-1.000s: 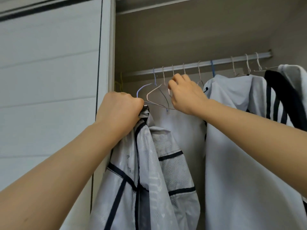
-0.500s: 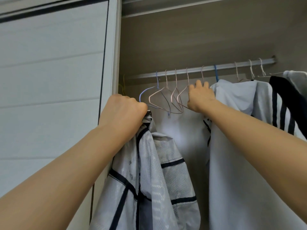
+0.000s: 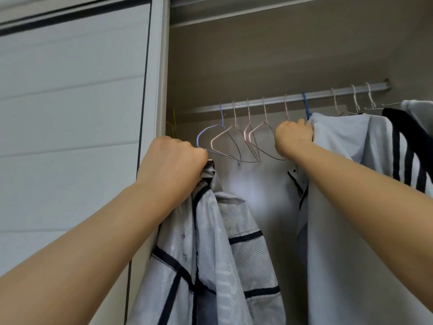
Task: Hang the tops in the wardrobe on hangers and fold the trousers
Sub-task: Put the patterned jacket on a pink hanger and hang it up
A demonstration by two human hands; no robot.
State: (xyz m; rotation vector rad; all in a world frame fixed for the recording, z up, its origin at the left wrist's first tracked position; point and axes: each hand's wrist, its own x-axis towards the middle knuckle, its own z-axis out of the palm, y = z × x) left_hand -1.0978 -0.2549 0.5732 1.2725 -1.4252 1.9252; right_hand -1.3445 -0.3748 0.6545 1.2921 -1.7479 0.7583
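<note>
My left hand (image 3: 173, 160) grips the bunched collar of a pale grey mesh jacket with dark stripes (image 3: 210, 254) and holds it up at the wardrobe's left edge. Several empty wire hangers, one blue (image 3: 206, 137) and the others pink (image 3: 234, 141), hang on the metal rail (image 3: 257, 103). My right hand (image 3: 293, 139) is curled round the rightmost empty pink hanger just under its hook (image 3: 286, 109), and it touches the shoulder of a pale top (image 3: 339, 184) hung on a blue hook. What the fingers enclose is hidden.
A white sliding door (image 3: 70, 113) fills the left. A dark-and-white striped garment (image 3: 410, 156) hangs at the far right beside more hooks. A yellow hanger (image 3: 173, 123) sits at the rail's left end. The wardrobe's back wall shows between the jacket and the pale top.
My right hand has moved right along the rail, from the left pink hangers to the rightmost one beside the pale top, and its fingers have curled. My left hand still holds the jacket up.
</note>
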